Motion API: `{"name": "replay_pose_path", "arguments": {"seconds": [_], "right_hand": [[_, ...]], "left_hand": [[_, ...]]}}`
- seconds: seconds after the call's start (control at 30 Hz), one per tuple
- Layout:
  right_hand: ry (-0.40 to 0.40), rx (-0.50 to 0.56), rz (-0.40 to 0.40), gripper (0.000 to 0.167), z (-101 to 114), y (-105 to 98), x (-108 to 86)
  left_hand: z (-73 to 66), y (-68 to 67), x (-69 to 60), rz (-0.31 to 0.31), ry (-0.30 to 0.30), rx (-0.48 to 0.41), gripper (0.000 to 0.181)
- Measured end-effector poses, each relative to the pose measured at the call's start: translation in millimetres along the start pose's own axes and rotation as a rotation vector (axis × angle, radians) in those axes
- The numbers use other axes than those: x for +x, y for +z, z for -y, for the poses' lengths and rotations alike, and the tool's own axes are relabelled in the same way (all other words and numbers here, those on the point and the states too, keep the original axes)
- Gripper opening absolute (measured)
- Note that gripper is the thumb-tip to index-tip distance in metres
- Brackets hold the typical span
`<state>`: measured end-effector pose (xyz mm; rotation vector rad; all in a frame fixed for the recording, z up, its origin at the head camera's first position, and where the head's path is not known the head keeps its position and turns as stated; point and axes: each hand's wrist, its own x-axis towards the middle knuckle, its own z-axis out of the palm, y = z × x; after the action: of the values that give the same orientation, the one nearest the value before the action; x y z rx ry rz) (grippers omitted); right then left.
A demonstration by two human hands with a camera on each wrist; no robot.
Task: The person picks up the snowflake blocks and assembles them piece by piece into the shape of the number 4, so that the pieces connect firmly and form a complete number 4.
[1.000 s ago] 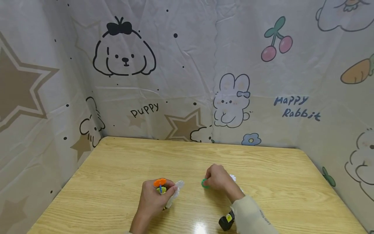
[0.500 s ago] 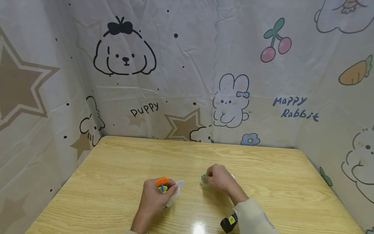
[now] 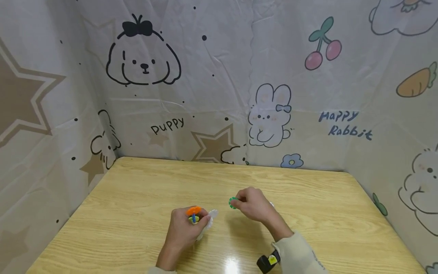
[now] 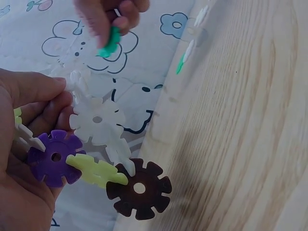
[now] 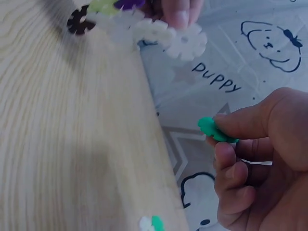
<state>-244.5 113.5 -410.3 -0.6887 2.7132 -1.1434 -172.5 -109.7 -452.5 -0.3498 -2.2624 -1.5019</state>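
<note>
One green notched disc (image 5: 210,127) is being pinched between the thumb and fingers of the right hand (image 3: 254,205); the other fingers are curling in below it. Left hand (image 3: 184,228): thumb and fingers are gripping a chain of interlocked notched discs. Within that chain, in the left wrist view, a purple disc (image 4: 44,161) is sitting nearest the palm, a yellow-green disc (image 4: 95,171) is linking it to a dark brown disc (image 4: 153,188), and white discs (image 4: 85,124) are running from the brown one back to the fingertips. Head view: an orange disc (image 3: 193,210) is showing over the left hand, with a blue piece (image 3: 194,219) standing directly under it. The green disc is being held apart from the chain, to the right of its white end.

Further out, loose white (image 5: 145,224) and green pieces (image 5: 157,223) are lying on the wood-grain table (image 3: 147,182), near its edge in the right wrist view. A black object (image 3: 264,263) bearing a yellow patch is showing just beside the right sleeve (image 3: 298,254); cannot tell what it is. Behind the table, a pale cloth (image 3: 219,57) is hanging, its prints showing a puppy, a rabbit, cherries and a carrot.
</note>
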Motion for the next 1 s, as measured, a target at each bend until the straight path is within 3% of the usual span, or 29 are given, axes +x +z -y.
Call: {"name": "replay_pose_path", "arguments": {"seconds": [0.43, 1.0], "right_hand": [[-0.064, 0.086, 0.014, 0.029, 26.3, 1.0, -2.4], [-0.096, 0.136, -0.07, 0.021, 36.8, 17.2, 1.0]], "left_hand": [[2.3, 3.5, 1.9, -0.008, 0.042, 0.026, 0.014], [0.0, 5.7, 1.4, -0.037, 0.03, 0.023, 0.015]]}}
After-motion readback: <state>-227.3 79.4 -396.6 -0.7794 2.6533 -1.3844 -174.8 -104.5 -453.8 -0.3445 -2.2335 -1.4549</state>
